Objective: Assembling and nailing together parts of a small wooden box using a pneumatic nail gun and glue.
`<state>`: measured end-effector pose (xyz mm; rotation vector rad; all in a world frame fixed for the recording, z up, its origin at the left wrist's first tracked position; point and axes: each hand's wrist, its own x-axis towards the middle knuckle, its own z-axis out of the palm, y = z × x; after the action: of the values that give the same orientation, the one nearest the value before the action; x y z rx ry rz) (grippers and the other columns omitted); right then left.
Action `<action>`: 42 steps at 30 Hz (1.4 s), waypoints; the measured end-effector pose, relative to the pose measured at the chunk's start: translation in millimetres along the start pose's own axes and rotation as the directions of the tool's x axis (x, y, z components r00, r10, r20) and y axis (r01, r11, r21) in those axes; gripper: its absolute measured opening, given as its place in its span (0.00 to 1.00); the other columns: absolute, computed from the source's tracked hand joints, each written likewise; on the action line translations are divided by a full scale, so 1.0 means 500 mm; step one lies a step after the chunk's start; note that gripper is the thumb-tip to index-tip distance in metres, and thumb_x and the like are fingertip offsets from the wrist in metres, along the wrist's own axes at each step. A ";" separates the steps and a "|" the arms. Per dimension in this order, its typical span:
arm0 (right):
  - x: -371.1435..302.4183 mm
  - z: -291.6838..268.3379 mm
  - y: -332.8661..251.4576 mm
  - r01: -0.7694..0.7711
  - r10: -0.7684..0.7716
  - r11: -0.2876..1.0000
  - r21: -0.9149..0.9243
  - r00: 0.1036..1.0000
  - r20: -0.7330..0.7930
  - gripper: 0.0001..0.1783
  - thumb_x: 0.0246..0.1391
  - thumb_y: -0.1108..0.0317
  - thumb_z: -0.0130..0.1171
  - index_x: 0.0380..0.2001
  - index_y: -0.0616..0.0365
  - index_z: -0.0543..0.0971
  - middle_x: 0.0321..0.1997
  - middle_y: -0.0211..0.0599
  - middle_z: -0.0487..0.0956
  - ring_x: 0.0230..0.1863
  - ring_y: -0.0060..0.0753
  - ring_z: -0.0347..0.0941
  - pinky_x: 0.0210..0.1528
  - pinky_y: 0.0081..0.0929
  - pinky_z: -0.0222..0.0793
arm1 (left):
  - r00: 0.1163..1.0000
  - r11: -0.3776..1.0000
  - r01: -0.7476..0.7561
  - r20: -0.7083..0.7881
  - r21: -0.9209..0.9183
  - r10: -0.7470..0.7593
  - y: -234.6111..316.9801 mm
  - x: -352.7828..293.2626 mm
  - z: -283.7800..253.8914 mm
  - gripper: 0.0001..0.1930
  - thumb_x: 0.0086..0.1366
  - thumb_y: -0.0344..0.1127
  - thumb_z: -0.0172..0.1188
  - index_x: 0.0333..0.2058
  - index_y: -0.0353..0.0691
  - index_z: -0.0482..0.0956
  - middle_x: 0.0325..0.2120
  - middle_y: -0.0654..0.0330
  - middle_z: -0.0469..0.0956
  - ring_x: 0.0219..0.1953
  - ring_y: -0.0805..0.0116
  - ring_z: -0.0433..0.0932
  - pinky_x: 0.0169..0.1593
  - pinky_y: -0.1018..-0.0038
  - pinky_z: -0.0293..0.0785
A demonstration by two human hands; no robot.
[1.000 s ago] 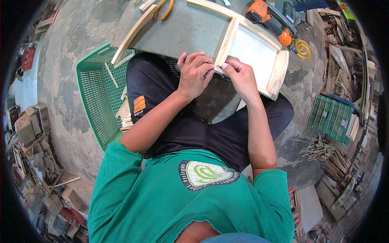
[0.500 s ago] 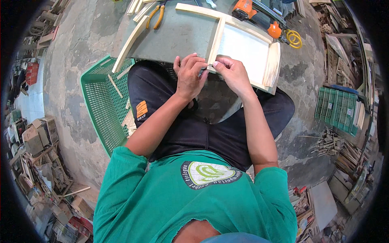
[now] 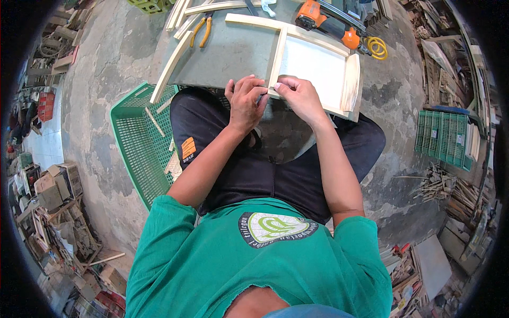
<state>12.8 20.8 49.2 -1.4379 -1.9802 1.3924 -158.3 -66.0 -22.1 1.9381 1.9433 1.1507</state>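
Both hands are in close at the near end of the crossbar [image 3: 277,59]! The right hand [image 3: 303,100] is clamped on the wooden frame [image 3: 313,41], thumb on top of the corner. Just beside it, the left hand [image 3: 246,106] has bent fingers with their tips at the same corner; whether they grip the wood, one cannot tell. The frame lies at the table's [image 3: 228,61] near edge, white panel [image 3: 313,66] showing inside. Left of it, a curved strip [image 3: 172,68] and pliers [image 3: 201,33]; beyond, an orange nail gun [image 3: 326,22].
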 end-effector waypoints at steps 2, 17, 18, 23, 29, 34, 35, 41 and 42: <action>0.000 -0.001 -0.005 -0.007 0.007 1.000 -0.004 1.000 -0.002 0.21 0.63 0.53 0.63 0.48 0.59 0.88 0.42 0.45 0.89 0.44 0.40 0.85 0.50 0.35 0.78 | 1.000 1.000 -0.005 0.006 0.002 0.005 0.001 0.002 -0.004 0.13 0.57 0.30 0.73 0.40 0.51 0.84 0.51 0.68 0.80 0.66 0.61 0.73 0.73 0.50 0.48; 0.007 -0.001 0.012 -0.029 0.029 1.000 0.007 1.000 0.010 0.21 0.64 0.53 0.63 0.49 0.58 0.88 0.42 0.43 0.89 0.43 0.39 0.85 0.50 0.35 0.77 | 0.960 0.982 -0.180 0.208 -0.057 0.188 -0.027 0.097 -0.069 0.43 0.55 0.34 0.75 0.70 0.57 0.67 0.53 0.64 0.79 0.59 0.60 0.76 0.65 0.55 0.62; 0.007 -0.002 0.013 -0.018 0.018 1.000 -0.010 1.000 0.009 0.21 0.64 0.53 0.63 0.49 0.58 0.88 0.42 0.43 0.89 0.43 0.39 0.85 0.50 0.35 0.77 | 0.932 0.968 -0.248 0.262 -0.050 0.252 -0.031 0.108 -0.075 0.46 0.55 0.33 0.76 0.72 0.57 0.64 0.56 0.63 0.78 0.61 0.60 0.75 0.67 0.54 0.61; -0.001 -0.010 -0.011 -0.011 0.012 1.000 -0.016 0.999 0.042 0.20 0.66 0.56 0.63 0.50 0.61 0.87 0.39 0.36 0.86 0.40 0.30 0.80 0.47 0.30 0.74 | 0.872 0.951 -0.307 0.391 -0.028 0.293 -0.039 0.123 -0.081 0.49 0.54 0.33 0.76 0.73 0.59 0.62 0.63 0.62 0.74 0.67 0.62 0.71 0.73 0.51 0.58; 0.087 -0.097 -0.001 0.125 -0.114 0.991 0.041 0.970 -0.213 0.22 0.65 0.58 0.67 0.55 0.63 0.84 0.43 0.37 0.88 0.43 0.24 0.82 0.49 0.25 0.77 | 0.869 0.956 -0.291 0.407 -0.041 0.282 -0.039 0.124 -0.079 0.50 0.54 0.32 0.76 0.74 0.59 0.61 0.62 0.64 0.75 0.69 0.62 0.70 0.74 0.49 0.56; 0.254 -0.259 -0.006 0.053 -0.372 0.734 -0.677 0.866 -0.334 0.38 0.59 0.56 0.66 0.71 0.50 0.70 0.61 0.49 0.82 0.62 0.52 0.78 0.64 0.47 0.73 | 0.845 0.958 -0.285 0.466 -0.022 0.262 -0.042 0.128 -0.087 0.50 0.54 0.33 0.76 0.74 0.54 0.60 0.67 0.60 0.73 0.72 0.57 0.67 0.76 0.49 0.52; 0.271 -0.269 -0.010 -0.061 -0.239 0.655 -0.754 0.929 -0.283 0.42 0.58 0.57 0.66 0.74 0.48 0.64 0.63 0.49 0.80 0.65 0.55 0.75 0.66 0.50 0.70 | 0.846 0.961 -0.275 0.470 -0.023 0.253 -0.044 0.126 -0.086 0.49 0.54 0.33 0.76 0.74 0.54 0.60 0.67 0.60 0.73 0.72 0.57 0.67 0.76 0.49 0.52; 0.345 -0.340 0.012 -0.021 0.041 0.471 -0.882 0.999 -0.002 0.48 0.54 0.57 0.63 0.77 0.41 0.57 0.57 0.51 0.84 0.59 0.53 0.80 0.66 0.53 0.70 | 0.851 0.961 -0.272 0.455 -0.046 0.262 -0.044 0.127 -0.071 0.48 0.54 0.35 0.76 0.73 0.58 0.63 0.66 0.65 0.73 0.72 0.62 0.66 0.75 0.50 0.52; 0.347 -0.346 0.008 -0.028 0.041 0.471 -0.882 0.999 -0.009 0.48 0.54 0.57 0.63 0.77 0.41 0.57 0.57 0.51 0.84 0.59 0.53 0.80 0.66 0.53 0.70 | 0.849 0.959 -0.278 0.455 -0.049 0.270 -0.044 0.128 -0.073 0.48 0.54 0.35 0.76 0.73 0.58 0.63 0.66 0.65 0.73 0.72 0.62 0.66 0.75 0.50 0.52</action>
<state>62.6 258.7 81.1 -1.8113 -2.8806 0.2358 -207.1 -19.2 14.8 2.2937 1.4682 0.6342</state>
